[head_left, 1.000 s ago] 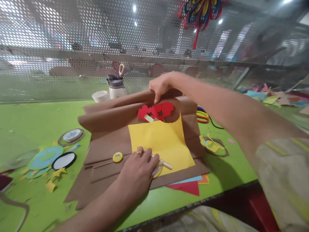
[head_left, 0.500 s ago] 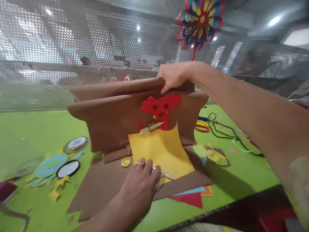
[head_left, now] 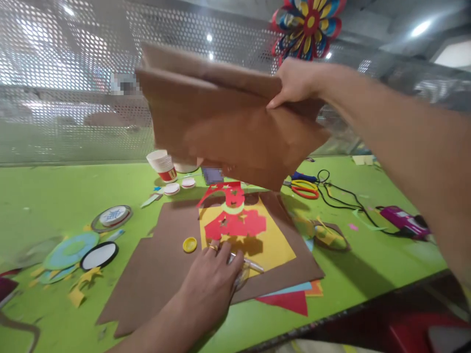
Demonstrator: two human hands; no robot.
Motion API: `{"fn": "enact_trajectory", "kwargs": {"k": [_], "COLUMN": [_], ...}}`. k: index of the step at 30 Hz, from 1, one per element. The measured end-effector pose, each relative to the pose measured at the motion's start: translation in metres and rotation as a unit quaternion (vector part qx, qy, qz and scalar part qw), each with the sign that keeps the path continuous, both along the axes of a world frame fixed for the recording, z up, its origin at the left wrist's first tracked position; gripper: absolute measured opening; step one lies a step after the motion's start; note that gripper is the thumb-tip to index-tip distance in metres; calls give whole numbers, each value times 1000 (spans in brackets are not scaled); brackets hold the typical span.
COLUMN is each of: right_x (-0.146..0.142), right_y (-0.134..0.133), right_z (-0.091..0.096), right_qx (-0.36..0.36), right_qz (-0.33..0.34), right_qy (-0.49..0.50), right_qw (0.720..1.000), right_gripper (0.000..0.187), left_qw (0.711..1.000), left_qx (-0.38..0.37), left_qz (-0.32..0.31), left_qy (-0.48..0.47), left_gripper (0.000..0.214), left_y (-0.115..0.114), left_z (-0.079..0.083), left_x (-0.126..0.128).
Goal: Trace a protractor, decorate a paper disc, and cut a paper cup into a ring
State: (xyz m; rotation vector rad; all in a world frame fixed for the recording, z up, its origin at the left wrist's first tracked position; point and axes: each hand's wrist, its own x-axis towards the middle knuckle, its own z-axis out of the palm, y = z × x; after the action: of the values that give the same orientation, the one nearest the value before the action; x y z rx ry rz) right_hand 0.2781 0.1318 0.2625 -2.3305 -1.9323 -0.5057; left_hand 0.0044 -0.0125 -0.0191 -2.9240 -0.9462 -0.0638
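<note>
My right hand is closed on a folded stack of brown paper and holds it up in the air above the table. Below it a yellow sheet lies on a larger brown sheet, with red paper cut-outs on top. My left hand rests on the near edge of the yellow sheet, fingers curled over a small clear tool with a pale tip. A yellow cap lies just left of that hand.
Paper cups and small white lids stand behind the sheets. Tape rings and round paper cut-outs lie to the left. Scissors with coloured handles, a black cord and a pink tool are on the right of the green table.
My right hand has lifted the folded brown paper clear off the table and up. The red cut-outs slid off it onto the yellow sheet. My left hand stayed put.
</note>
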Motion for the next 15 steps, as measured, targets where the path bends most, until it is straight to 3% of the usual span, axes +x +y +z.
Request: {"fn": "enact_trajectory", "kwargs": {"k": [3, 7, 10, 15], "right_x": [32, 97, 150, 212], "right_y": [-12, -44, -77, -133], "right_z": [16, 15, -13, -97], "right_qx": [63, 81, 44, 29], "right_qz": [-7, -113, -197, -243], "right_qy": [32, 170, 312, 440], "right_qw": [997, 976, 929, 864], "right_gripper": [67, 41, 33, 30], "left_qw": [1000, 1000, 1000, 1000], "left_qx": [4, 1, -4, -6], "left_qz": [-1, -6, -6, -8], "left_qy": [0, 5, 3, 2], "left_gripper": [32, 28, 29, 27], "left_y": [1, 1, 0, -1], "left_z": [1, 2, 2, 2], "left_x": [0, 1, 1, 1]}}
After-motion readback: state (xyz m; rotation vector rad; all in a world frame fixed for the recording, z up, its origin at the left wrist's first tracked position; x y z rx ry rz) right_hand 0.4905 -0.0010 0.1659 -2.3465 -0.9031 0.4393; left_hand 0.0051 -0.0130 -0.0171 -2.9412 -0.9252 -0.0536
